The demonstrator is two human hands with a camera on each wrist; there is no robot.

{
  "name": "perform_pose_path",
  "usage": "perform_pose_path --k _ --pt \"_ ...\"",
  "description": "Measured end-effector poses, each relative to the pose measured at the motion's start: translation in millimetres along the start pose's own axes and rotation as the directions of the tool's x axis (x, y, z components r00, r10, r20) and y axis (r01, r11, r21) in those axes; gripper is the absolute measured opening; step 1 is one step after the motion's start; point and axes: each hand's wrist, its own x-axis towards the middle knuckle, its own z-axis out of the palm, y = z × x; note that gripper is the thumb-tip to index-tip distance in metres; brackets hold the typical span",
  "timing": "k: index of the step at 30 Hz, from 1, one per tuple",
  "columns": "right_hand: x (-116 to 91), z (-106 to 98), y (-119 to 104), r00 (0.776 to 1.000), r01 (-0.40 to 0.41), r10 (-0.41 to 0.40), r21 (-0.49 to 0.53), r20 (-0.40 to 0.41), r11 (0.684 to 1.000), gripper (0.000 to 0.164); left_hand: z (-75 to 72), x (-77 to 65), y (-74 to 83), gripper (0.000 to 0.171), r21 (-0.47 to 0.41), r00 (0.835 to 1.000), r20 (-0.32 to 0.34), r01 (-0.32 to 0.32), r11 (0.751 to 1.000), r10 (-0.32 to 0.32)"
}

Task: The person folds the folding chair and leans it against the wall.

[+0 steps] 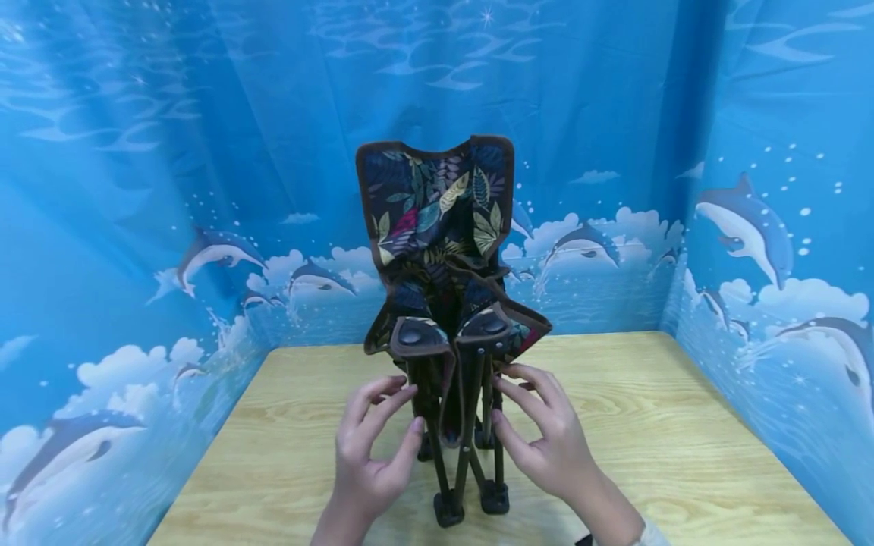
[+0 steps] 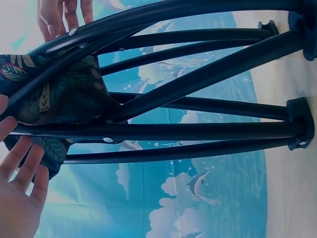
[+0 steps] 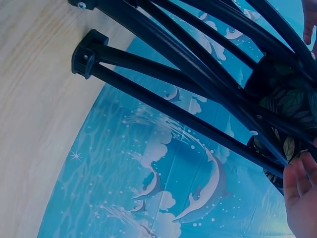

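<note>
A small folding chair (image 1: 440,205) with dark leaf-print fabric and brown edging stands upright on the table, partly folded, its black tube legs (image 1: 467,447) close together. The left hand (image 1: 375,440) is at the chair's left side, below the seat corner, fingers slightly bent and spread near a leg tube. In the left wrist view its fingers (image 2: 22,171) lie against the fabric and tube. On the opposite side is the right hand (image 1: 542,425), its fingertips at the right tubes. The right wrist view shows these fingers (image 3: 302,173) beside the lower fabric edge. Neither hand visibly wraps round a tube.
The wood-grain table (image 1: 273,455) lies under the chair and extends to both sides. Blue curtains with dolphins (image 1: 587,246) enclose the back and sides. Black plastic feet (image 1: 448,509) at the leg ends rest on the tabletop.
</note>
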Motion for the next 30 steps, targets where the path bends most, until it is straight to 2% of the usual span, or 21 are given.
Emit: perform_pose_path --k 5,22,26,30 --pt "-5 -2 -2 0.998 -0.054 0.055 -0.018 0.041 0.998 0.033 0.8 -6.9 -1.5 0.042 0.009 0.999 0.022 0.023 1.000 -0.024" --pt "-21 -5 2 0.979 -0.115 0.127 -0.085 0.158 0.990 0.046 -1.2 -24.9 -7.6 0.040 -0.001 0.993 0.079 0.088 0.996 -0.087" --pt "-24 -6 3 0.969 -0.142 0.157 -0.088 0.192 0.986 0.047 -2.6 -28.7 -7.5 0.037 0.016 0.988 0.113 0.106 0.994 -0.108" --pt "-26 -6 3 0.949 -0.184 0.204 -0.104 0.240 0.977 0.047 -4.8 -32.6 -6.5 0.034 0.041 0.980 0.150 0.128 0.991 -0.133"
